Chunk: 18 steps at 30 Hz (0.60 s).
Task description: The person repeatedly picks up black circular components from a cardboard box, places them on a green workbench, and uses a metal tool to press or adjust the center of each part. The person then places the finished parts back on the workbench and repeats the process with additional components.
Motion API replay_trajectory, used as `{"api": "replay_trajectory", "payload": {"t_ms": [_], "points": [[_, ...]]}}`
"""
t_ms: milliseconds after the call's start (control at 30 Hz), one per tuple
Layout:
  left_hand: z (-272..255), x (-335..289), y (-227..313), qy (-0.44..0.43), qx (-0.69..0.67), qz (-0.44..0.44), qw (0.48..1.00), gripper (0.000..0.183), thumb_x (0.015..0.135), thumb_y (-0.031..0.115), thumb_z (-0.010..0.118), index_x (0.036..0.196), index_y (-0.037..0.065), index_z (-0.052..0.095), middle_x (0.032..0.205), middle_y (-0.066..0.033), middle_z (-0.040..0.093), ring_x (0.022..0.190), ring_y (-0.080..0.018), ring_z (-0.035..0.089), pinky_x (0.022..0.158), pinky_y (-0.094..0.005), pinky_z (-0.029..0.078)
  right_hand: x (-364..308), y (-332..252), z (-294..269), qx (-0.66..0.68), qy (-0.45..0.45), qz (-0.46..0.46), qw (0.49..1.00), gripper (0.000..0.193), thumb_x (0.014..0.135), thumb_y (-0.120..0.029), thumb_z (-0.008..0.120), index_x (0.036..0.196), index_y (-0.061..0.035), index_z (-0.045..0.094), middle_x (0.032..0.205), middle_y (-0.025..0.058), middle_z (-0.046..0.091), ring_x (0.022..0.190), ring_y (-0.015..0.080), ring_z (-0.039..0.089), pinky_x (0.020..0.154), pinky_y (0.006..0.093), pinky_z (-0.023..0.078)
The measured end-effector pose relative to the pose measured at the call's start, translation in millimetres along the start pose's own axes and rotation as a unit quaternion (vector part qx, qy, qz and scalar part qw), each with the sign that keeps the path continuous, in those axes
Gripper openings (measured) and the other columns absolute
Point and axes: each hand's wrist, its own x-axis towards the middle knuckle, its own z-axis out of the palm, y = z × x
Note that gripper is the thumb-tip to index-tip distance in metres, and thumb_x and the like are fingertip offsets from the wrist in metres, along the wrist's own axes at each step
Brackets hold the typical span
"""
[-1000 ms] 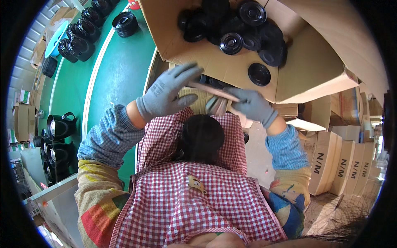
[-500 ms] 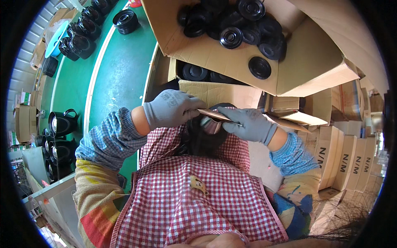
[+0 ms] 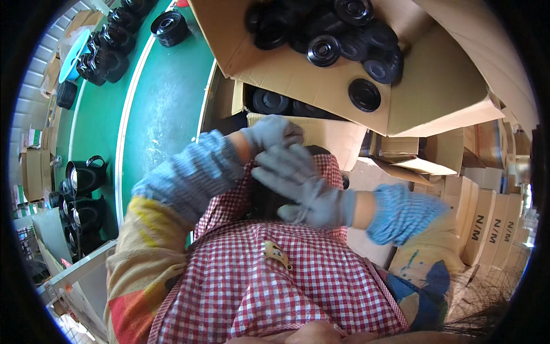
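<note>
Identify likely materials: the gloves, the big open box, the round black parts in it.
Gloves: matte grey fabric, possibly coated; they wrinkle softly.
Big open box: matte brown cardboard; fold creases show.
Round black parts: glossy, plastic or enamelled metal, can't tell; highlights on ridged rings.

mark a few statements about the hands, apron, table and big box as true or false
1. The left hand and right hand both wear gray gloves. True.
2. The apron is plain blue. False: it is red-and-white checked.
3. The big open box holds several black discs. True.
4. The green table is on the picture's right. False: it is on the left.
5. The right hand's fingers point toward the picture's right edge. False: they point left.
</note>
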Motion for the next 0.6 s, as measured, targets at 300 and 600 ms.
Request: {"api": "replay_trajectory", "payload": {"t_ms": [300, 600], "points": [[3, -56, 68, 0.236, -0.160, 0.099, 0.953, 0.037, 0.091, 0.022, 0.065, 0.124, 0.004, 0.064, 0.125, -0.0127, 0.062, 0.098, -0.0259, 0.063, 0.085, -0.0382, 0.052, -1, 38, 4, 0.519, 0.109, 0.056, 0.846, 0.093, 0.099, -0.073, 0.027, 0.162, -0.0069, 0.014, 0.160, 0.0167, 0.034, 0.139, 0.0254, 0.045, 0.114, 0.0393, 0.037], [51, -31, 120, 0.145, 0.122, 0.195, 0.962, 0.027, 0.089, 0.042, 0.066, 0.084, 0.015, 0.067, 0.090, -0.0044, 0.065, 0.081, -0.0231, 0.062, 0.074, -0.0401, 0.050, 37, 76, -25, 0.356, 0.083, 0.001, 0.931, 0.092, 0.093, -0.082, 0.023, 0.149, -0.0128, 0.050, 0.157, 0.0157, 0.041, 0.147, 0.0343, 0.034, 0.123, 0.0486, 0.018]]}}
